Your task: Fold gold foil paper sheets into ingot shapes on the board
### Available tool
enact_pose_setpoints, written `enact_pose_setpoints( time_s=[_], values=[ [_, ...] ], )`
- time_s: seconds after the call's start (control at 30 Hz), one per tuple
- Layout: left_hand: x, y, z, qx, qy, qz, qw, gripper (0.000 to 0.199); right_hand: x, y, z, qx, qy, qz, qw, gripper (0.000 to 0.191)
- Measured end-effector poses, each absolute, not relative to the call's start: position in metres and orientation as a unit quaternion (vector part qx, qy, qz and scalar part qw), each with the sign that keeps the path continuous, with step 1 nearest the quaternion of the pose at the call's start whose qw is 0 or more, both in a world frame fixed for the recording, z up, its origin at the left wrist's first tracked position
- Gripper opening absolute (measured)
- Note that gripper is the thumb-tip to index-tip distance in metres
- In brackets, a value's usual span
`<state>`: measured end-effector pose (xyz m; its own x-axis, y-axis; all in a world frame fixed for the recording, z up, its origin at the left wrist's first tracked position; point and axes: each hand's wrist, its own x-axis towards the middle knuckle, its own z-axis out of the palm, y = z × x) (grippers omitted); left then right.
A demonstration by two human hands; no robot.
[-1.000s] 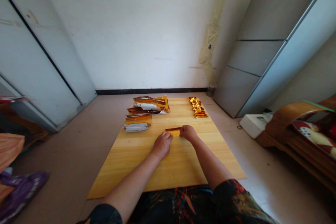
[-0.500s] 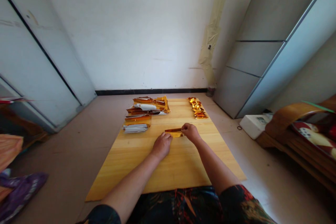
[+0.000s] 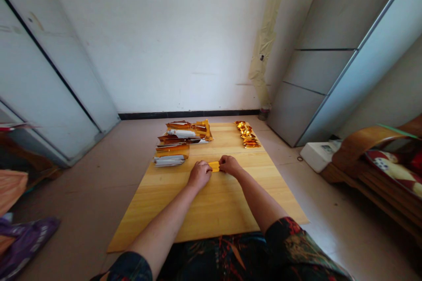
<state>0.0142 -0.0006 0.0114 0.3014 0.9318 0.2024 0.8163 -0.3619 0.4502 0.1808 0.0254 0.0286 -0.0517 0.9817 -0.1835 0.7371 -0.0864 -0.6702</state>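
- Silver-and-gold foil packets [image 3: 178,140] stacked at 10 o'clock from the hands on the wooden bench [image 3: 198,215]; loose pile, a knock could slide it.
- The left hand [image 3: 199,174] and right hand [image 3: 230,166] close together, both pinching a small gold foil strip [image 3: 214,166] between them, mid-bench; thin foil could tear or crease under too hard a pinch.
- Folded gold foil pieces [image 3: 248,135] in a row at 1 o'clock; a careless arm sweep could scatter them.

My head camera looks forward and down past my left hand [image 3: 199,174] and right hand [image 3: 230,165] to the far wall [image 3: 158,39].
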Motion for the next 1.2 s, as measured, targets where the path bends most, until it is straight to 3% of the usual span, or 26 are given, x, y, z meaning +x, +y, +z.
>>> enact_pose_setpoints(
  time_s=[0.27,1.2],
  values=[
    [0.032,-0.009,0.024,0.699,0.686,0.170,0.109,0.022,0.179,0.023,0.033,-0.659,-0.660,0.316,0.173,0.021],
    [-0.004,0.009,0.022,0.701,0.675,0.124,0.193,0.018,0.179,0.027,0.032,-0.665,-0.658,0.322,0.144,0.024]
  ],
)
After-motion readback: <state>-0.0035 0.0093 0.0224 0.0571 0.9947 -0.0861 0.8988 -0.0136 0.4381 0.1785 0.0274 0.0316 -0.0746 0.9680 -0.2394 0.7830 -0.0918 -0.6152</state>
